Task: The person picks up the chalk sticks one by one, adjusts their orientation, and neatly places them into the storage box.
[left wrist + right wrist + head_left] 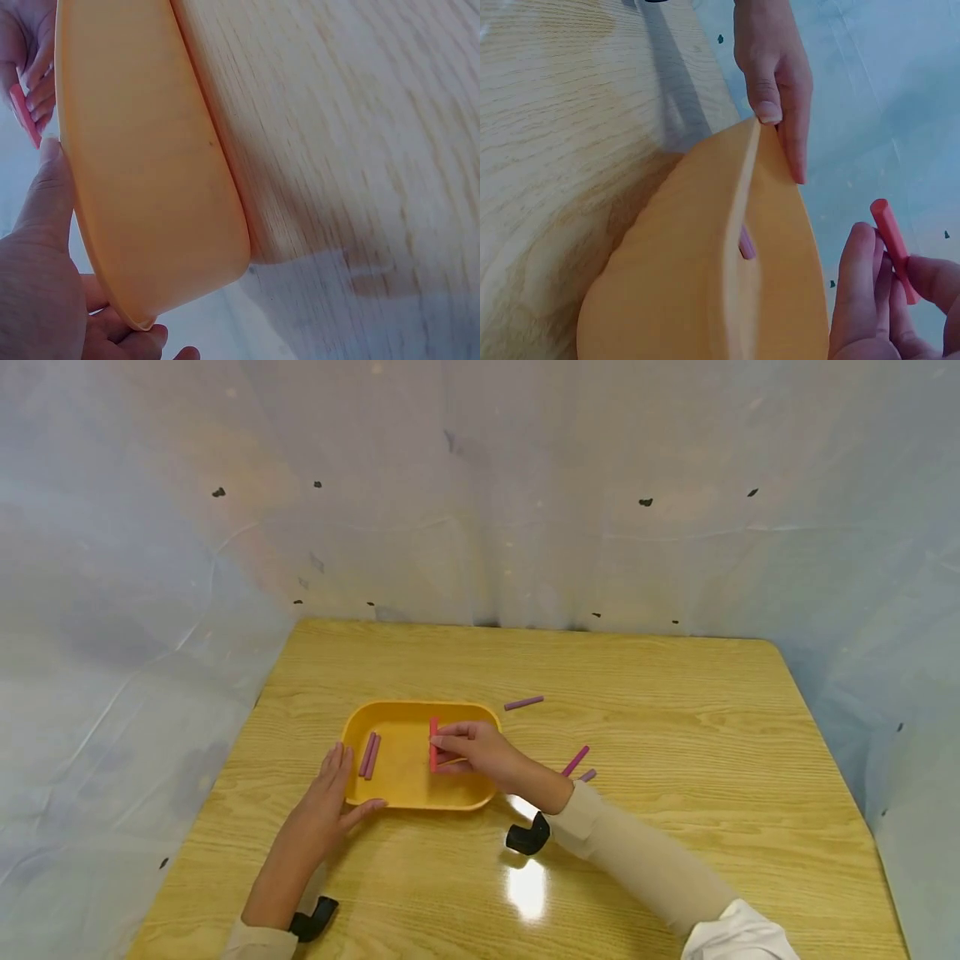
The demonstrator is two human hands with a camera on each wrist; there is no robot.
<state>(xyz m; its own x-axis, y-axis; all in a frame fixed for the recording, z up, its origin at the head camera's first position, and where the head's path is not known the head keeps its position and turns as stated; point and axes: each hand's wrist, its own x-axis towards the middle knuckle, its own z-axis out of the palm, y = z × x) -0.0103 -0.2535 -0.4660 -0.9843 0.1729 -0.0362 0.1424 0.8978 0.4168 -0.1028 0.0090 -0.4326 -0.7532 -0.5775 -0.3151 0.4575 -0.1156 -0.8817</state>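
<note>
My right hand pinches a red stick between thumb and fingers, over the right half of a yellow tray. In the right wrist view the red stick is tilted, with both ends free. Around the tray's near left corner, my left hand holds the rim, its thumb along the front and its fingers along the left side. Two purple sticks lie side by side inside the tray's left end. In the left wrist view my thumb touches the rim.
Behind the tray's right end lies a purple stick on the wooden table. A magenta stick and another purple stick lie beside my right forearm, partly hidden by it. Translucent sheeting hangs around the table.
</note>
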